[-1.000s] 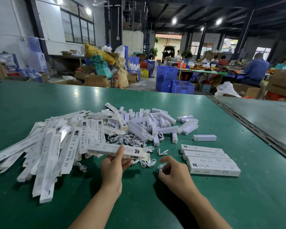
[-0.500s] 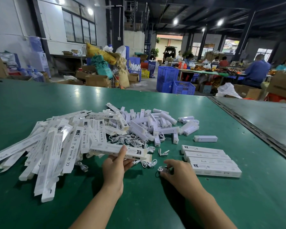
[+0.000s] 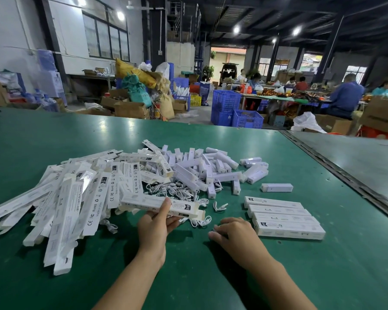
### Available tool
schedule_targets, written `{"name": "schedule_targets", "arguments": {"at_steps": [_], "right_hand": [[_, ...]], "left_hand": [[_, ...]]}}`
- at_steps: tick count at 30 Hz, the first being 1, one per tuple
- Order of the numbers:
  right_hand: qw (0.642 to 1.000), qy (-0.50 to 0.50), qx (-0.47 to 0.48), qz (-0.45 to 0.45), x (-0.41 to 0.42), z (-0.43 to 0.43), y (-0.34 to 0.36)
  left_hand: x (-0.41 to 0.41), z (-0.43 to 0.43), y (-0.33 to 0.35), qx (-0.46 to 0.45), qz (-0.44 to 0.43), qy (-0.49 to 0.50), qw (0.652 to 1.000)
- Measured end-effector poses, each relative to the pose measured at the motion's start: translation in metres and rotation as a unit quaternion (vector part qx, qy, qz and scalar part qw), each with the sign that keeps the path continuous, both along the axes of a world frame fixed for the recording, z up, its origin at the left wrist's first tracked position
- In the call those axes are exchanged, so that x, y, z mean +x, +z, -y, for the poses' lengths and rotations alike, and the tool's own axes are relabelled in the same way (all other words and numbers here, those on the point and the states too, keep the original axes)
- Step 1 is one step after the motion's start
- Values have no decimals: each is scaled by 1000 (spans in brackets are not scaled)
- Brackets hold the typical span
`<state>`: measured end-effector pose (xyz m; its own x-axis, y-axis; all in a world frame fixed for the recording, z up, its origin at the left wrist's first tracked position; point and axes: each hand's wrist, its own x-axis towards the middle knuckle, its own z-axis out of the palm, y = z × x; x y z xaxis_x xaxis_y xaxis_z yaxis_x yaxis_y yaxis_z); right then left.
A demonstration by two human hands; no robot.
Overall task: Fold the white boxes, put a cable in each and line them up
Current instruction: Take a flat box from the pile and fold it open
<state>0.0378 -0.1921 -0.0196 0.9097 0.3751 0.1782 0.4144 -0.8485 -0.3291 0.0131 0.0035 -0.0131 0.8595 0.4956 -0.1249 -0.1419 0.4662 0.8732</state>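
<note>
**Q:** What are the hands doing?

**A:** My left hand grips one folded white box, holding it over the loose cables. My right hand rests on the green table with its fingers curled under. I cannot tell whether it pinches a cable.

**Q:** Where are the other boxes?

**A:** The flat boxes are heaped at left. The four closed boxes are lined up just beside my right hand.

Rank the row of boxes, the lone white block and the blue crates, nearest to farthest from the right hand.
1. Row of boxes, beside the right hand.
2. Lone white block, behind the row.
3. Blue crates, off the table.
</note>
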Motion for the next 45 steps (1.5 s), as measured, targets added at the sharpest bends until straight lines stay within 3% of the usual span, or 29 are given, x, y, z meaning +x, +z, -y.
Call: {"name": "schedule_targets", "arguments": {"at_steps": [7, 13, 20, 30, 33, 40, 45], "right_hand": [[998, -41, 45, 11, -1, -1, 3], [969, -50, 238, 52, -8, -8, 9], [926, -82, 368, -7, -14, -14, 10], [920, -57, 387, -22, -18, -16, 13], [894, -58, 444, -15, -16, -16, 14], [781, -77, 605, -132, -12, -13, 10], [775, -51, 605, -174, -13, -14, 10]], "left_hand": [[1, 1, -2, 17, -4, -6, 1000], [2, 7, -4, 32, 18, -32, 999], [-2, 14, -3, 43, 48, -63, 996], [-1, 15, -4, 3, 56, -62, 996], [-2, 16, -4, -5, 56, -88, 995], [-2, 18, -7, 2, 69, -113, 991], [-1, 14, -6, 0, 67, -104, 992]]}}
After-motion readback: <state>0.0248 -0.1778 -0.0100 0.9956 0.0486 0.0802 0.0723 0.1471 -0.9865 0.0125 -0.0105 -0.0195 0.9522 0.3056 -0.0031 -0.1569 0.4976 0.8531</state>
